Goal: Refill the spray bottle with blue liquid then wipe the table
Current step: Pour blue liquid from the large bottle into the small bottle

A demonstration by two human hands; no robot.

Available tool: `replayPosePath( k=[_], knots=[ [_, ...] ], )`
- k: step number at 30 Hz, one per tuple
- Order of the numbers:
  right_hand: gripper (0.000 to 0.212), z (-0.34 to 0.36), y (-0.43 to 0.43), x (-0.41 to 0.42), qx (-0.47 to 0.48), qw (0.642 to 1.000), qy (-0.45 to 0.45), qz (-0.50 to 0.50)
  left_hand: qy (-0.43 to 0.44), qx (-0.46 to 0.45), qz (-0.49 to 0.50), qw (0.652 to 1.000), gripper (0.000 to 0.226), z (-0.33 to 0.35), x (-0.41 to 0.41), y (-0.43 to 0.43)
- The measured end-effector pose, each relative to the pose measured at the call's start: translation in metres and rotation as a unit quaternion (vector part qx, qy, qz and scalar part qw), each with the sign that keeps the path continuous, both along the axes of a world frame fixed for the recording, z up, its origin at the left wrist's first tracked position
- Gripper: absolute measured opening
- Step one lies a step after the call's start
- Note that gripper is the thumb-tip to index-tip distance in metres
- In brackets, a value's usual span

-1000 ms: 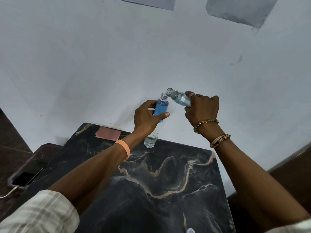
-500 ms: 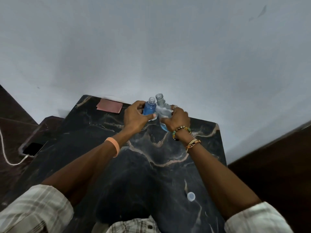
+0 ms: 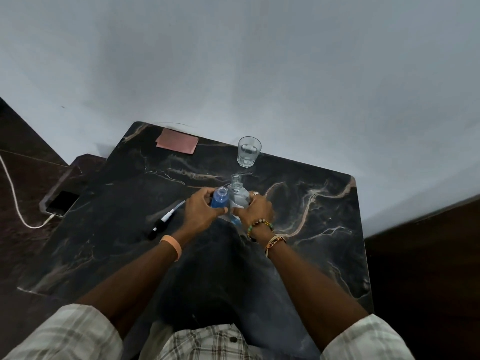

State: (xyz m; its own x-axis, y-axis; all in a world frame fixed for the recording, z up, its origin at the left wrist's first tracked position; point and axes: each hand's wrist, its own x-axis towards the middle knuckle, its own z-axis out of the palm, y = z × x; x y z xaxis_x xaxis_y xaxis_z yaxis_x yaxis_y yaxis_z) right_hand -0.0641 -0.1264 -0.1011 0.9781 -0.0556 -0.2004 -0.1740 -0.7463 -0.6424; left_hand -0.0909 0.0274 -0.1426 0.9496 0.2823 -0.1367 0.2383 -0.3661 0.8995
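Observation:
My left hand (image 3: 201, 211) grips a small open bottle full of blue liquid (image 3: 219, 200), standing upright on the black marble table (image 3: 311, 229). Right beside it, my right hand (image 3: 255, 210) holds a larger clear bottle (image 3: 237, 194), upright and uncapped, with a little blue liquid showing low down by my fingers. The two bottles touch side by side. A spray head with its dip tube (image 3: 166, 218) lies flat on the table to the left of my left hand.
A clear drinking glass (image 3: 248, 151) stands near the far edge by the wall. A pink cloth (image 3: 177, 144) lies at the far left corner. A phone on a white cable (image 3: 61, 203) rests on a lower ledge left of the table.
Both bottles came down from mid-air, where the clear one was tilted over the blue one, and now stand upright on the table. The view has tipped downward.

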Motion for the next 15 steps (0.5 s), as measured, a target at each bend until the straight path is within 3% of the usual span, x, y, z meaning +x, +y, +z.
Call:
replayPosePath(
  k=[15],
  knots=[
    [0.042,-0.025,0.011,-0.005,-0.02,0.999,0.011,0.028,0.047,0.024,-0.029,0.998,0.043,-0.034,-0.018,-0.004]
  ],
)
